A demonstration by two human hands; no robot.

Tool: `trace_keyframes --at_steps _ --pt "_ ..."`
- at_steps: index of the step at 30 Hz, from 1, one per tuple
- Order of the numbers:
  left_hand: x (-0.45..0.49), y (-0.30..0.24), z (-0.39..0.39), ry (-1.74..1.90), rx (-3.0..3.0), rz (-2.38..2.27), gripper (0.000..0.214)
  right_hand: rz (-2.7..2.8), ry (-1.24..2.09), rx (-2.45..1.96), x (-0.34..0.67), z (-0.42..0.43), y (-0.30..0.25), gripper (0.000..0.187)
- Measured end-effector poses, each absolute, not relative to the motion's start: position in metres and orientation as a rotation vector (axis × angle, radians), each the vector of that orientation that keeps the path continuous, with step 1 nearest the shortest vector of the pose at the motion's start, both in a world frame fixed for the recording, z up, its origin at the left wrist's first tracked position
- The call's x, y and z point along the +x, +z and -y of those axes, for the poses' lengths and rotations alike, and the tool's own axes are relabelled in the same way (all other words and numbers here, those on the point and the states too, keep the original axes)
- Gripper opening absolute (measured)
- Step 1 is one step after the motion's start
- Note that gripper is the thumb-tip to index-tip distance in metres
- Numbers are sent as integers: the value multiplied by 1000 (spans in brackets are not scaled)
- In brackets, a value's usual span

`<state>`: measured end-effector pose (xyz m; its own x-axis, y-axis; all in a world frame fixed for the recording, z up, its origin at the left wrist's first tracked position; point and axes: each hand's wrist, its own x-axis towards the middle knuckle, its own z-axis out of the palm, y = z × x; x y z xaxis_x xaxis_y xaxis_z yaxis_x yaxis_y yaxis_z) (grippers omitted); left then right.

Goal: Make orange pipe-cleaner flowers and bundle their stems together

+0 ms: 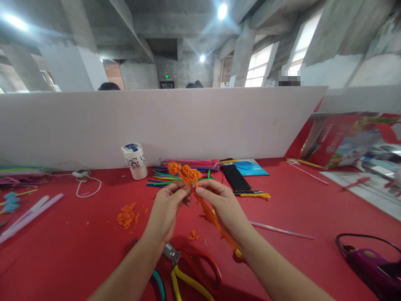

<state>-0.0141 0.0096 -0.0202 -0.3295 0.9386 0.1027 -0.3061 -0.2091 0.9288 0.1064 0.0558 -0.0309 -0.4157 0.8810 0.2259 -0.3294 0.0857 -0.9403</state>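
My left hand [167, 205] and my right hand [221, 205] meet above the red table [62, 251], both pinched on an orange pipe-cleaner flower [184, 172]. Its fuzzy orange blooms stick up just above my fingertips. The orange stem [219, 225] runs down and to the right under my right wrist. Each hand has its fingers closed around the stem just below the blooms.
Orange scraps [127, 215] lie left of my hands. Red-handled scissors [200, 263] and yellow-handled pliers [184, 280] lie under my forearms. A pile of coloured pipe cleaners [184, 167], a white cup [135, 161], a black phone [235, 177], a purple glue gun [369, 261] and a clear stick [282, 230] surround them.
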Motion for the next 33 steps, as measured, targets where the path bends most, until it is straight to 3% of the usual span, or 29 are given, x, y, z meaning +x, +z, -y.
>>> trace_keyframes --at_steps 7,23,27,33 --pt "-15 -17 -8 1757 1032 -1222 9 1195 1761 -578 108 -63 -35 12" --pt "-13 -16 -6 1767 1076 -1299 9 1550 1578 -649 113 -60 -25 11" --pt "-14 -15 -6 1741 898 -1088 10 1554 1546 -697 112 -55 -22 8" --pt "-18 -16 -7 1620 659 -844 16 1320 1843 -567 109 -51 -24 9"
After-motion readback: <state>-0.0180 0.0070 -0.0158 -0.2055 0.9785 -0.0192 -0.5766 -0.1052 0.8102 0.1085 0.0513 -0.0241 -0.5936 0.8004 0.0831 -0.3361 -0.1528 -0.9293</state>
